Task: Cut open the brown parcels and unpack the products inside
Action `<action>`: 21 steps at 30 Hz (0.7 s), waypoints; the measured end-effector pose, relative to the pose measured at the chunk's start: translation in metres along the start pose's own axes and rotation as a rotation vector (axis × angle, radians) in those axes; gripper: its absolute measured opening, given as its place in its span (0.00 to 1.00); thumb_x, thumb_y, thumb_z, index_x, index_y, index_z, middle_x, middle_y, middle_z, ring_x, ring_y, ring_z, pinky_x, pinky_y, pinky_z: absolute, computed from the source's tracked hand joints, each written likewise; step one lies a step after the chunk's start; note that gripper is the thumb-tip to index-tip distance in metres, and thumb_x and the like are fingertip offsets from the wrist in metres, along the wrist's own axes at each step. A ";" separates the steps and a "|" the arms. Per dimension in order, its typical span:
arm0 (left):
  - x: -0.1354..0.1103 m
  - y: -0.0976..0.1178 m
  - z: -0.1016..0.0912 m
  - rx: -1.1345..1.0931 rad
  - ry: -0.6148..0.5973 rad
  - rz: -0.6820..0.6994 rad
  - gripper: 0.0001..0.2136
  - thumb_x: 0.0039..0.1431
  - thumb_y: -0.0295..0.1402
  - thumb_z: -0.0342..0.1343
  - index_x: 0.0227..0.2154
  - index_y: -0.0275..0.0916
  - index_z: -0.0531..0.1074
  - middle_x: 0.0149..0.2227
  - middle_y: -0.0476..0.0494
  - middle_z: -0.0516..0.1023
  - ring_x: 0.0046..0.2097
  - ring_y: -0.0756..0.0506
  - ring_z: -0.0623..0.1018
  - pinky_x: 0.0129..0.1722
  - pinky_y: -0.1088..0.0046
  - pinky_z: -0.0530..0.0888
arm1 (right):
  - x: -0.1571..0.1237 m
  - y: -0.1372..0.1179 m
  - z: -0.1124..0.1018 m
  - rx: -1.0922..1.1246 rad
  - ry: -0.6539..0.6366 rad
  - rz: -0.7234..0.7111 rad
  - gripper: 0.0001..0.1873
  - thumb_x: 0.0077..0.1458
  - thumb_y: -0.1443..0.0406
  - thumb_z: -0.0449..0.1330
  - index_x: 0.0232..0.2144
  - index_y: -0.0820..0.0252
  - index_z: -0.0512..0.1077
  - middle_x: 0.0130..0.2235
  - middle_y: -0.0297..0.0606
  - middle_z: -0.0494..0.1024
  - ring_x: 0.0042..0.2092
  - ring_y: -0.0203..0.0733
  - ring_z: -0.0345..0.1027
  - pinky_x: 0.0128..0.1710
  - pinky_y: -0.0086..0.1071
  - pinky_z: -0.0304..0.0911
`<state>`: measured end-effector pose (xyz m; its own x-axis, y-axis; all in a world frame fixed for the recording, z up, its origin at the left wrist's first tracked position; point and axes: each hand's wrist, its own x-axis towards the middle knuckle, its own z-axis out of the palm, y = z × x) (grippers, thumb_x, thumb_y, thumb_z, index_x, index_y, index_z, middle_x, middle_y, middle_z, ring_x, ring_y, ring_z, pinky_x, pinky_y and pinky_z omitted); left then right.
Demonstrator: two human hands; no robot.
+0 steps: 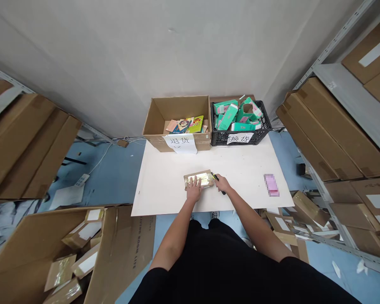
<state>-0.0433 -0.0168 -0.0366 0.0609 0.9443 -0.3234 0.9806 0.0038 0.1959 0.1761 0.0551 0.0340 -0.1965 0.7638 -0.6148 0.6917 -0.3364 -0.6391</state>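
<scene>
A small taped cardboard box (205,177) lies flat on the white table (164,190), its clear tape shining. My left hand (194,189) rests on the box's left part with the fingers spread. In my right hand (222,184) is a black and yellow box cutter (214,175), gripped with the fingers wrapped round it. Its tip is at the right end of the box; whether the blade touches the tape is too small to tell.
At the table's back stand an open carton (155,139) holding booklets and a black crate (220,138) of green boxes. A blurred pink item (271,185) lies at right. A large carton (120,249) of parcels sits lower left; shelves (342,97) of boxes flank me.
</scene>
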 end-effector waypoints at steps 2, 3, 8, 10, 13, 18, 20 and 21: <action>0.000 0.000 0.001 0.002 0.007 -0.002 0.30 0.76 0.45 0.45 0.77 0.47 0.54 0.80 0.40 0.48 0.79 0.30 0.47 0.73 0.42 0.59 | -0.002 -0.003 -0.001 -0.064 0.012 -0.018 0.18 0.74 0.63 0.53 0.63 0.54 0.66 0.32 0.29 0.79 0.19 0.31 0.70 0.28 0.24 0.66; 0.001 0.000 0.002 0.004 0.008 -0.007 0.30 0.76 0.45 0.45 0.77 0.47 0.54 0.80 0.40 0.47 0.79 0.30 0.47 0.73 0.42 0.58 | -0.004 -0.005 -0.001 -0.105 0.004 -0.015 0.18 0.74 0.62 0.53 0.63 0.54 0.66 0.34 0.31 0.81 0.20 0.32 0.71 0.29 0.24 0.66; 0.001 0.002 0.003 -0.011 0.007 -0.020 0.29 0.76 0.44 0.44 0.76 0.46 0.55 0.79 0.40 0.47 0.79 0.31 0.48 0.73 0.42 0.58 | -0.009 -0.021 0.014 -0.380 0.031 0.047 0.19 0.71 0.62 0.57 0.61 0.58 0.68 0.49 0.48 0.83 0.36 0.44 0.82 0.38 0.30 0.69; 0.001 0.003 0.004 -0.027 0.014 -0.018 0.29 0.76 0.44 0.44 0.76 0.47 0.55 0.79 0.41 0.48 0.79 0.31 0.48 0.73 0.42 0.58 | -0.010 -0.029 0.023 -0.476 0.077 0.065 0.21 0.68 0.65 0.60 0.62 0.61 0.68 0.53 0.53 0.82 0.48 0.50 0.82 0.44 0.32 0.70; 0.002 0.004 0.005 -0.044 0.026 -0.030 0.29 0.76 0.43 0.44 0.76 0.46 0.56 0.79 0.40 0.48 0.79 0.30 0.48 0.73 0.40 0.57 | -0.011 -0.038 0.032 -0.547 0.085 0.077 0.22 0.66 0.69 0.60 0.61 0.65 0.69 0.55 0.57 0.81 0.57 0.53 0.78 0.49 0.35 0.70; 0.003 0.008 0.001 -0.077 0.014 -0.049 0.29 0.76 0.43 0.44 0.76 0.49 0.57 0.79 0.43 0.49 0.79 0.31 0.48 0.73 0.41 0.56 | -0.018 -0.043 0.029 -0.534 0.007 0.119 0.21 0.63 0.70 0.62 0.57 0.64 0.73 0.52 0.57 0.82 0.47 0.53 0.83 0.44 0.36 0.74; 0.003 0.011 -0.001 -0.087 0.005 -0.065 0.28 0.75 0.43 0.44 0.76 0.49 0.57 0.79 0.43 0.49 0.79 0.31 0.48 0.74 0.41 0.56 | -0.025 -0.039 0.028 -0.513 -0.040 0.160 0.19 0.62 0.70 0.62 0.55 0.64 0.75 0.50 0.56 0.83 0.40 0.51 0.84 0.39 0.36 0.75; 0.002 0.013 -0.002 -0.089 0.003 -0.070 0.28 0.75 0.43 0.44 0.75 0.49 0.58 0.79 0.43 0.50 0.79 0.31 0.48 0.73 0.41 0.56 | -0.029 -0.036 0.028 -0.503 -0.049 0.174 0.19 0.62 0.71 0.61 0.55 0.64 0.75 0.49 0.56 0.83 0.38 0.50 0.84 0.38 0.36 0.74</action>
<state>-0.0310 -0.0136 -0.0329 -0.0080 0.9416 -0.3366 0.9620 0.0991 0.2543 0.1377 0.0291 0.0617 -0.0725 0.6897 -0.7204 0.9623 -0.1414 -0.2322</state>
